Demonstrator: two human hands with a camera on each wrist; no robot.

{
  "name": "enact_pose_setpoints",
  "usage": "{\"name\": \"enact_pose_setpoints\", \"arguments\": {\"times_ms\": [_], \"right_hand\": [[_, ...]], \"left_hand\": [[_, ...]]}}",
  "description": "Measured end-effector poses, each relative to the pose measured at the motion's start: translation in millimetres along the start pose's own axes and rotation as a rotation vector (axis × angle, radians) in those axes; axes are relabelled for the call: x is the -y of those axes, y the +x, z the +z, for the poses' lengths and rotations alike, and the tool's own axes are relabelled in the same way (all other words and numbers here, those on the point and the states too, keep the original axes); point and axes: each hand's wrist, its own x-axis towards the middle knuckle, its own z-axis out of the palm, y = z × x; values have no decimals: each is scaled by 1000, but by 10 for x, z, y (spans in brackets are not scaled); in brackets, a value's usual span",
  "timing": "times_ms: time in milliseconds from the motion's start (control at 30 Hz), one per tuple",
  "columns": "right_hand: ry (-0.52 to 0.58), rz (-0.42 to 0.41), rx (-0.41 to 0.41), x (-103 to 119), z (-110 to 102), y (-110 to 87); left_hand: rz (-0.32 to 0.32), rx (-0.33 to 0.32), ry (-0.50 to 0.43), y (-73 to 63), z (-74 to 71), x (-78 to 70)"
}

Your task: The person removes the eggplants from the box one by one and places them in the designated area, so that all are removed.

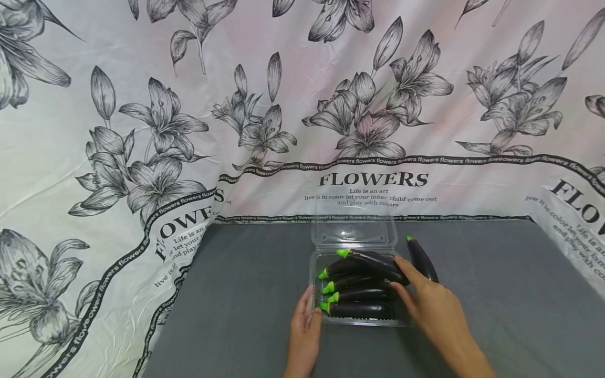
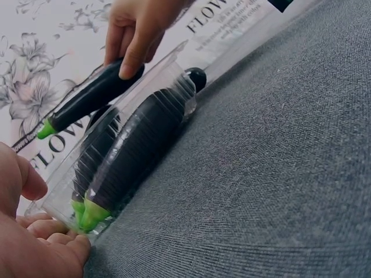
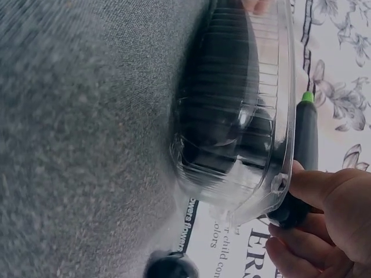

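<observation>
A clear plastic clamshell container [image 1: 313,262] lies on the grey surface with its lid [image 1: 352,233] folded back. Several dark eggplants with bright green stem ends, such as the nearest eggplant [image 1: 359,310], lie side by side in it. My right hand [image 1: 432,296] pinches the blunt end of another eggplant [image 2: 95,92] between thumb and fingers. That eggplant slants over the back of the container, its stem pointing left. At the container's left end, my left hand [image 1: 304,328] holds the edge, with curled fingers [image 2: 55,229] against the wall.
One more eggplant [image 1: 422,260] lies outside the container, just behind my right hand. A grey cloth [image 1: 236,294] covers the table. White fabric [image 1: 264,194] printed with flowers and lettering hangs along the back and the sides.
</observation>
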Motion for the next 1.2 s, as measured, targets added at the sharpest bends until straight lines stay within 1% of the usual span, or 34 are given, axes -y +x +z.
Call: {"name": "enact_pose_setpoints", "arguments": {"times_ms": [167, 267, 333, 600, 733, 867, 1100, 1200], "right_hand": [[4, 0, -17, -32, -5, -10], [1, -2, -33, -54, -11, -9], [-1, 10, -29, -63, -18, -6], [-7, 60, -17, -93, -51, -7], [0, 76, -24, -124, -61, -14], [3, 73, -50, -170, -68, -18], [-4, 93, -60, -236, -85, -30], [-12, 107, -59, -254, -99, -34]], "left_hand": [[-8, -3, 11, 5, -7, -15], [-25, 0, 2, 13, -15, -17], [-33, 2, -10, 18, -18, -14], [-14, 4, 25, 1, -14, -9], [-24, 1, 10, 6, -14, -12], [-43, 5, -11, 13, -16, -9], [-18, 2, 26, 2, -22, -5], [-30, 5, 12, 11, -22, -13]]}}
